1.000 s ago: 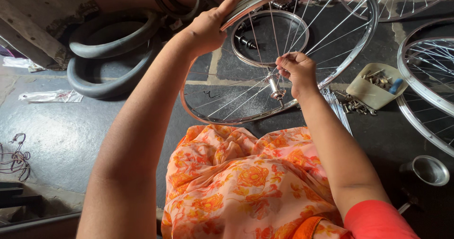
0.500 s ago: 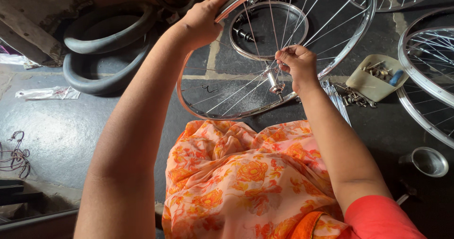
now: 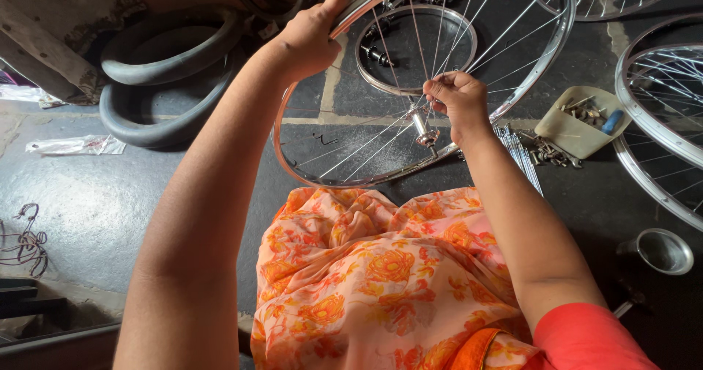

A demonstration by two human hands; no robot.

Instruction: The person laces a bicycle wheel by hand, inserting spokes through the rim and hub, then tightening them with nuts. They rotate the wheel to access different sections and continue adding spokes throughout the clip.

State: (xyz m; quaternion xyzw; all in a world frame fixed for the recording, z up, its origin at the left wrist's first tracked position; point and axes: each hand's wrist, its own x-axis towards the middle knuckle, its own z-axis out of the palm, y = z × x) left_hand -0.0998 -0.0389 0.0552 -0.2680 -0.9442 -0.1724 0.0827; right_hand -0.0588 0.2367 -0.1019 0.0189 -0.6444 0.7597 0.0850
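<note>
Far left floor: tangle of cord (image 3: 22, 238); clear plastic wrapper (image 3: 73, 145) farther off.
Left, far: two black rubber tyres (image 3: 165, 84) stacked against a worn wall.
Left hand (image 3: 311, 37): closed around upper left of rim, thumb inside, fingers wrapped over outer edge.
Wheel rim (image 3: 556, 30): silver, partly spoked, held tilted above dark floor, near edge just beyond orange floral cloth (image 3: 373, 275) on lap.
Hub (image 3: 423, 126): at wheel centre, just left of right hand.
Right hand (image 3: 458, 103): fingers pinched shut on a thin spoke (image 3: 439, 48) near hub; grip point partly hidden, probably thumb and forefinger.
Small ring (image 3: 416, 48): flat on floor behind spokes.
Right floor: loose spoke bundle (image 3: 521, 158), beige tray (image 3: 578, 121) of small parts, steel cup (image 3: 659, 251).
Far right: second spoked wheel (image 3: 659, 121).
</note>
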